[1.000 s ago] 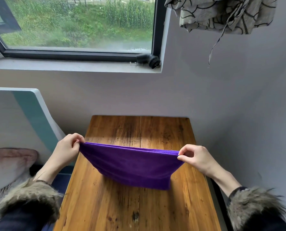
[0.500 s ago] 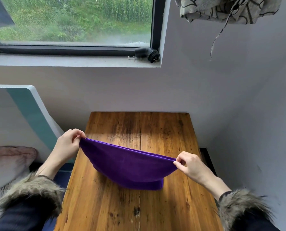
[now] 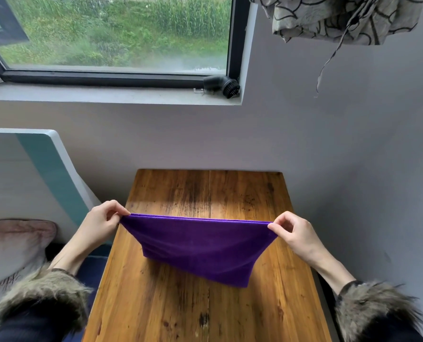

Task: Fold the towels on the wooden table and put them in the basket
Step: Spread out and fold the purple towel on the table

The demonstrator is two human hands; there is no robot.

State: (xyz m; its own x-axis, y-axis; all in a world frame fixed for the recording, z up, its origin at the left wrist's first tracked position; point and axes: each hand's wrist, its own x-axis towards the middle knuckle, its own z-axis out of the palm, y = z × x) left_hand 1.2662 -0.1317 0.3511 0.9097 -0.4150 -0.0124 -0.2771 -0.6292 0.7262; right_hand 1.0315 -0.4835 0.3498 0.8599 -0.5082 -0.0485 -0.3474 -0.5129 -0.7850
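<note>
- The left hand [image 3: 99, 224] pinches the left top corner of a purple, soft cloth towel [image 3: 200, 245] between thumb and curled fingers, at the left edge of the table.
- The right hand [image 3: 295, 233] pinches the right top corner the same way, thumb and forefinger closed on the cloth, the other fingers curled.
- The towel is stretched taut between the two hands, its top edge nearly level; the rest hangs down, narrowing to a lower edge whose right corner sits lowest, over the table.
- Whether that lower edge touches the wood I cannot tell.
- Both wrists come out of dark sleeves with shaggy brown fur cuffs [image 3: 370, 307].
- Beneath is a narrow, stained brown wooden plank table [image 3: 230, 314], set against a grey wall.
- On the window sill above lies a black round brush-like object [image 3: 224, 86].
- A patterned beige cloth [image 3: 333, 17] hangs at the upper right.
</note>
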